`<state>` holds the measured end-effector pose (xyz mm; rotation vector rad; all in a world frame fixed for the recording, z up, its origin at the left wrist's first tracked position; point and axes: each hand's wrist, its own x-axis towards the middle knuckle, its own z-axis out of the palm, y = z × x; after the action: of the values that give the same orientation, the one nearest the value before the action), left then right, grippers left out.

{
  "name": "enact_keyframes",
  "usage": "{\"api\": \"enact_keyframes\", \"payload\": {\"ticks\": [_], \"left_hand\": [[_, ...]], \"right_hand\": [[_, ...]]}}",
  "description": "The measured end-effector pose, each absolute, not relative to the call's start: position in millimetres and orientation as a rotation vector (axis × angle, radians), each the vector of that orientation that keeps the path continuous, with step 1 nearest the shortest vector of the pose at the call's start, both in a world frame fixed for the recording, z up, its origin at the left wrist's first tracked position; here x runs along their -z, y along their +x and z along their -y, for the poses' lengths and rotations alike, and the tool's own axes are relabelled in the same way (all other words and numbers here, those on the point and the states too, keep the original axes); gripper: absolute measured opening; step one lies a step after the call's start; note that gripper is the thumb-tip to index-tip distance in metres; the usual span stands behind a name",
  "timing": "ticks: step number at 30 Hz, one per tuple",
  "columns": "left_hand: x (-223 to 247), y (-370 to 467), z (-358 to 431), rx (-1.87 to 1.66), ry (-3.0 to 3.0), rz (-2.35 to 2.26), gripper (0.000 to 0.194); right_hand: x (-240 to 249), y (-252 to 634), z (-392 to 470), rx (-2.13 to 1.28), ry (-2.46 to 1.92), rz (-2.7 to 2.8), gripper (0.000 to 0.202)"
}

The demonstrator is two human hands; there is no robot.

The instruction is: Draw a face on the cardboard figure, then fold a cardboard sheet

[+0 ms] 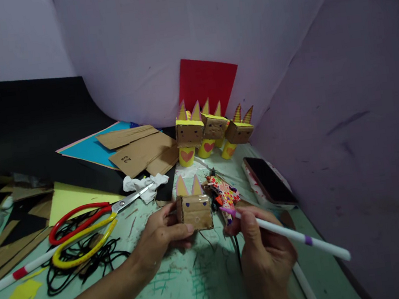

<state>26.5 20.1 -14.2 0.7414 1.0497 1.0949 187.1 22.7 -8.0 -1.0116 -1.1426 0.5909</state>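
Note:
My left hand (168, 231) grips a small cardboard box head (195, 214) by its left side, thumb across the lower front. Two pointed ears with pink edges rise from the head, and two dark eyes are drawn on its front. In my right hand (266, 248) is a white marker (287, 231) with a purple band, its purple tip pointing left, a little to the right of the box and apart from it. Behind them stand three finished-looking cardboard figures (190, 133) with eared box heads on yellow tubes, hearts on the tubes.
Scissors (114, 210) with red and yellow handles lie on the left over tangled black cord (90, 269). Cardboard pieces (141, 150) and crumpled white tissue (149, 185) lie behind. A phone (267, 177) rests at right, near patterned paper (223, 190). Red card (207, 84) leans on the wall.

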Motion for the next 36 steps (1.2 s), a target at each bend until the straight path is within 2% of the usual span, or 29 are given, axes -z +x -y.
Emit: {"api": "enact_keyframes", "payload": {"ticks": [11, 19, 23, 28, 36], "left_hand": [[11, 27, -18, -1.12, 0.738, -1.042, 0.068], [18, 26, -20, -1.108, 0.742, -0.993, 0.068], [15, 26, -19, -1.113, 0.758, -1.008, 0.062], [12, 26, -18, -1.1, 0.761, -1.047, 0.067], [15, 25, -19, -1.107, 0.793, -0.993, 0.064]], "right_hand": [[8, 186, -14, -0.522, -0.919, 1.336, 0.02], [17, 186, -19, -0.469, -0.802, 1.536, 0.012], [22, 181, -19, -0.601, -0.884, 1.494, 0.012], [20, 181, -21, -0.708, -0.969, 1.435, 0.024], [20, 175, -18, -0.633, -0.919, 1.405, 0.015]]}}
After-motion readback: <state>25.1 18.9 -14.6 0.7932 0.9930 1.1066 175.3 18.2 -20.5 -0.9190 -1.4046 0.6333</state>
